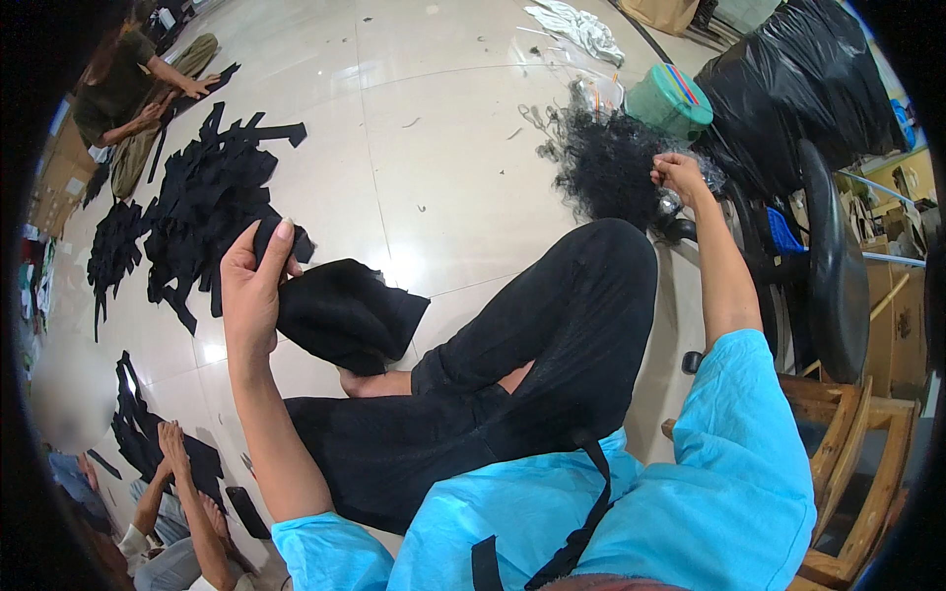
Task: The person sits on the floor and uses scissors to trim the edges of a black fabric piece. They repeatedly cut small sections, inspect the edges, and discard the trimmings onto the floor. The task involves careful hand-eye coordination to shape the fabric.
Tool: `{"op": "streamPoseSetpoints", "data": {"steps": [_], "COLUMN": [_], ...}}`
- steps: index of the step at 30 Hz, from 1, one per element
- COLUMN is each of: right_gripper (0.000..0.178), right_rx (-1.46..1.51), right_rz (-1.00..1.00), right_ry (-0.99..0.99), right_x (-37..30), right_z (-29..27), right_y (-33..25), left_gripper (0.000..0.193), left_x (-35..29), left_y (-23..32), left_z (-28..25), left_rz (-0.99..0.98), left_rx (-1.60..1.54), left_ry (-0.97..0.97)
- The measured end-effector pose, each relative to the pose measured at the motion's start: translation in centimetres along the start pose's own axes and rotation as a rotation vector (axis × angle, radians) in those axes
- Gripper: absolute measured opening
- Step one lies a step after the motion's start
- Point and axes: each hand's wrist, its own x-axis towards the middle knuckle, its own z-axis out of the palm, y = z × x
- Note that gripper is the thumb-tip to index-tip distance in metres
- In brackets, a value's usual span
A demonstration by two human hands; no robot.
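Note:
My left hand (258,281) is raised at the left, its thumb and fingers closed on a piece of black fabric (350,310). The cloth hangs to the right of that hand, beside my bent knee. Out to the right, my right hand (680,177) is closed in a pinch. Whatever its fingertips may hold is too small to make out. Right by it on the floor lies a tangled heap of black thread-like trimmings (606,163). Beyond my left hand sits a pile of black fabric strips (212,197).
A green lidded tub (670,103) and a large black plastic bag (798,84) stand at the far right. Nearer are a black chair (833,266) and a wooden frame (838,473). Two people sit at the left handling black cloth. A phone (247,512) lies at the lower left.

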Motion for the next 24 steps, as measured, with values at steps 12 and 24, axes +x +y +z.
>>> {"op": "streamPoseSetpoints", "data": {"steps": [12, 24], "right_gripper": [0.033, 0.034], "right_rx": [-0.072, -0.782], "right_rz": [-0.065, -0.437], "right_ry": [-0.081, -0.032], "right_x": [-0.5, -2.1], "right_z": [-1.0, 1.7], "right_y": [-0.5, -5.7], "left_gripper": [0.026, 0.025], "left_x": [-0.5, -1.3], "left_y": [0.6, 0.3], "left_z": [0.2, -0.7], "left_rz": [0.019, 0.022], "left_rx": [0.004, 0.012], "left_ry": [-0.056, -0.035]}}
